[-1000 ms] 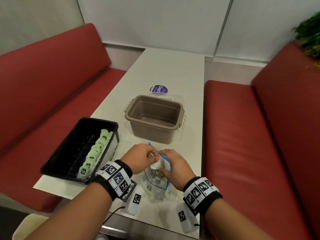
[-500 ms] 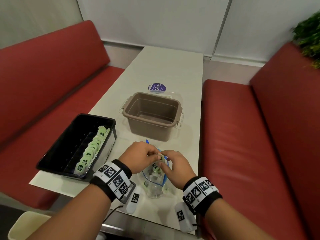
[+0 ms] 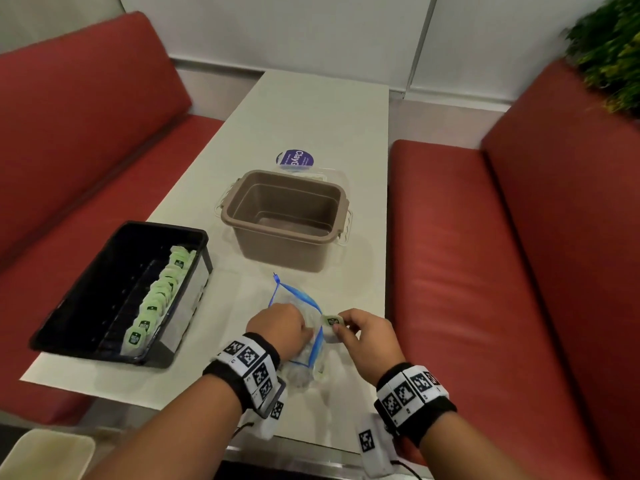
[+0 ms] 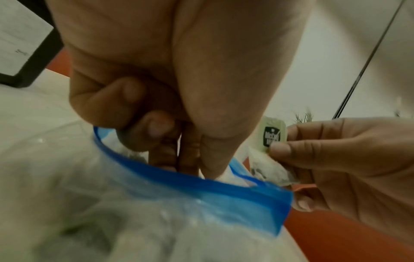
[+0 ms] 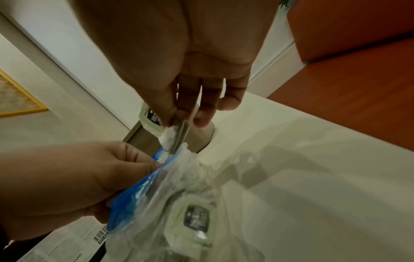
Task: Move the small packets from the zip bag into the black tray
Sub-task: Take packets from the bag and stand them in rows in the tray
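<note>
Clear plastic with a blue zip strip — the zip bag (image 3: 304, 327) lies on the white table (image 3: 311, 133), near its front edge, its mouth gaping. The left hand (image 3: 280, 329) pinches the bag's rim, fingers curled over the blue strip (image 4: 201, 187). The right hand (image 3: 363, 337) sits just beside the bag's mouth and grips one small pale-green packet (image 3: 331, 322) between thumb and fingers — the packet is out of the bag, its dark label facing up. More packets (image 5: 197, 218) remain inside the bag. To the left stands the black tray (image 3: 86, 289), with a row of green packets (image 3: 156, 299) lined upright along its right side. Behind the bag sits a brown plastic tub (image 3: 287, 220).
</note>
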